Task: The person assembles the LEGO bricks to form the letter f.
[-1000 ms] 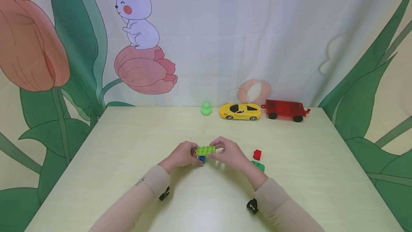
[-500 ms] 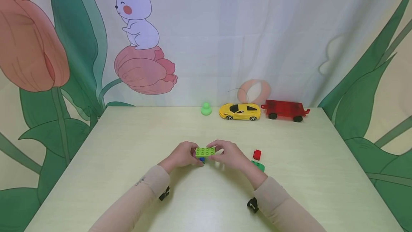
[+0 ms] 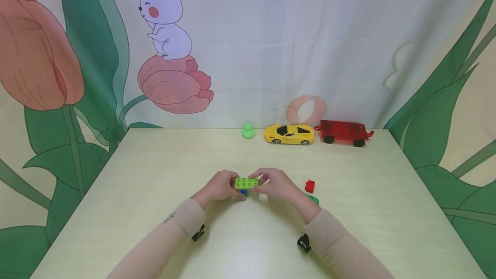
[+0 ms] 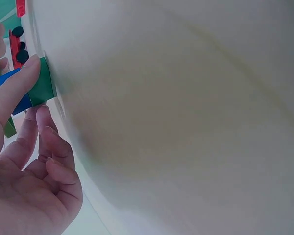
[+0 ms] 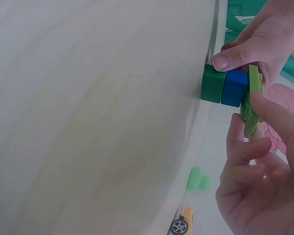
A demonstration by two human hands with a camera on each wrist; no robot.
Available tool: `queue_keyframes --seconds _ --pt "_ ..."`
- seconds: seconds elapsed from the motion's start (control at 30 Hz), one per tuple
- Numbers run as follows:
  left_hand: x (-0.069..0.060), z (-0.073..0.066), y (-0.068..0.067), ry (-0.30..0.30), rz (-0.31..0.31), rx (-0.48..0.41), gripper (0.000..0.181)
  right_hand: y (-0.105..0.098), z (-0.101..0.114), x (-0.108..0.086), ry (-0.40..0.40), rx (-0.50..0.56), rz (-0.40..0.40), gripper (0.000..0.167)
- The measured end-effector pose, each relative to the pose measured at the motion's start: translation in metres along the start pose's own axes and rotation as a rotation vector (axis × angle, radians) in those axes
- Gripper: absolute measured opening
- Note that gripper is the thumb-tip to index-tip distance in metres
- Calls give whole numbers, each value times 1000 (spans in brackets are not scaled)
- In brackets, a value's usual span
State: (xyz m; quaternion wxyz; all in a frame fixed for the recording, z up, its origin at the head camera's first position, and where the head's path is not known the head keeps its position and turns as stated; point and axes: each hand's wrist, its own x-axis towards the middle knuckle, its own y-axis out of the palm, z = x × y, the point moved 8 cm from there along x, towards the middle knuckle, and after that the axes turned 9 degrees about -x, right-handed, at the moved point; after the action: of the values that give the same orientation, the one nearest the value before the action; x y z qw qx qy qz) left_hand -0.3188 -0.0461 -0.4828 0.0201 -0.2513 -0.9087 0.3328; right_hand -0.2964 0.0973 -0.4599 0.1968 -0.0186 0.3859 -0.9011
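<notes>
In the head view, my left hand (image 3: pixel 221 186) and right hand (image 3: pixel 277 186) meet at the middle of the table. The left thumb and fingers pinch a small stack of a dark green toy brick (image 5: pixel 213 84) and a blue brick (image 5: pixel 234 89). Across the top of the blue brick lies a thin lime-green studded plate (image 3: pixel 246 183), overhanging toward the right. My right thumb and fingers pinch that plate by its right end. Whether the plate is pressed fully onto the blue brick I cannot tell.
A red brick (image 3: pixel 310 186) and a partly covered green piece (image 3: pixel 313 199) lie beside the right forearm. Along the back edge stand a light green knob-shaped piece (image 3: pixel 248 131), a yellow toy car (image 3: pixel 289 134) and a red wheeled trailer (image 3: pixel 344 132). Behind hangs a printed curtain (image 3: pixel 248 55).
The lime-green plate has shifted slightly left and toward the person, over the blue brick, with my right hand following it. My left hand has stayed almost still.
</notes>
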Motion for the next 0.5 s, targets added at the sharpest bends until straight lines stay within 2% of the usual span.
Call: queue_keyframes --seconds 0.5 --pt "1 1 1 11 4 1 33 1 -3 5 31 -12 35 33"
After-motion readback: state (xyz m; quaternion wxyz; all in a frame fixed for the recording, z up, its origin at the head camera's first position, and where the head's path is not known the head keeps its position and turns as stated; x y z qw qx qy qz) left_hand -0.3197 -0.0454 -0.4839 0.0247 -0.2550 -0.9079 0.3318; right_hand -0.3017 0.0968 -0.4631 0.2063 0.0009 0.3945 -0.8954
